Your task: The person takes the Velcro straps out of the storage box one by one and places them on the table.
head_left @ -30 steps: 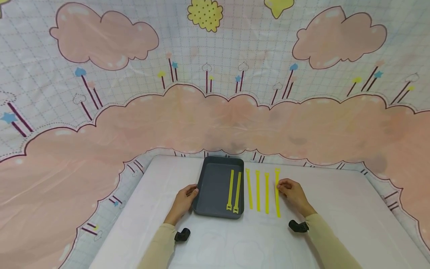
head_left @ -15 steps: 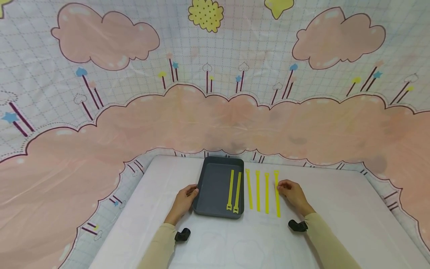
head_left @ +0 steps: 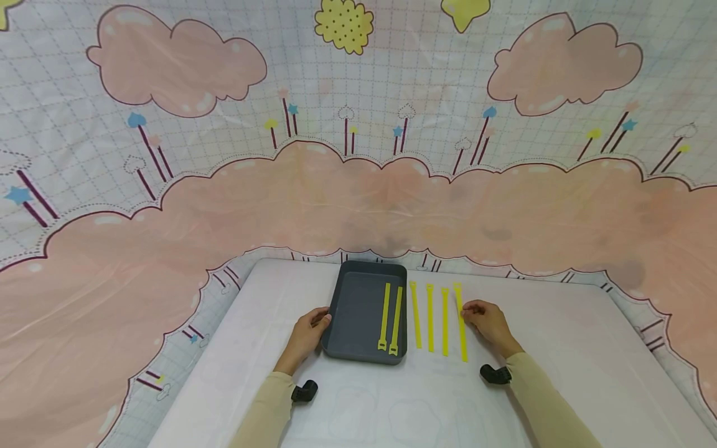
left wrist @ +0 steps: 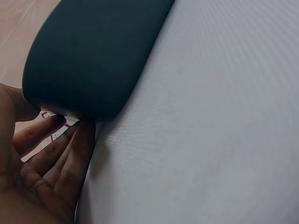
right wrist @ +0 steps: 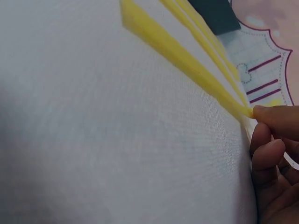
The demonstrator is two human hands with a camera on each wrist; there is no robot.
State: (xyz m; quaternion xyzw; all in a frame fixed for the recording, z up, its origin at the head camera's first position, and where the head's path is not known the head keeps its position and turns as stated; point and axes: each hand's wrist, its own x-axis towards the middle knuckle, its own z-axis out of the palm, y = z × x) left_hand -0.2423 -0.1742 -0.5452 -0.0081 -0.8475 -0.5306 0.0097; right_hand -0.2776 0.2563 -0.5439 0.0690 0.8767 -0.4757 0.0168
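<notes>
My left hand [head_left: 304,339] holds the left rim of a dark grey tray [head_left: 355,311], with the thumb and fingers [left wrist: 70,158] at its wall in the left wrist view. Two yellow cable straps [head_left: 384,317] with slotted heads lie along the tray's right side, heads toward me. To the right of the tray, my right hand [head_left: 490,325] pinches the edge of another yellow cable strap [head_left: 462,336] between thumb and index finger. That strap bends slightly at the pinch, and its slotted head points away from me. The right wrist view shows the strap [right wrist: 177,58] slanting from the fingertips.
Three more yellow straps [head_left: 430,317] lie side by side on the white table [head_left: 386,404], between the tray and the right hand. A cloud-patterned cloth [head_left: 392,205] hangs behind the table's back edge. Each wrist wears a black camera [head_left: 496,375].
The head end of the pinched strap has swung slightly left, and its lower end has stayed put. My right hand has shifted a little left. The left hand and tray have not moved.
</notes>
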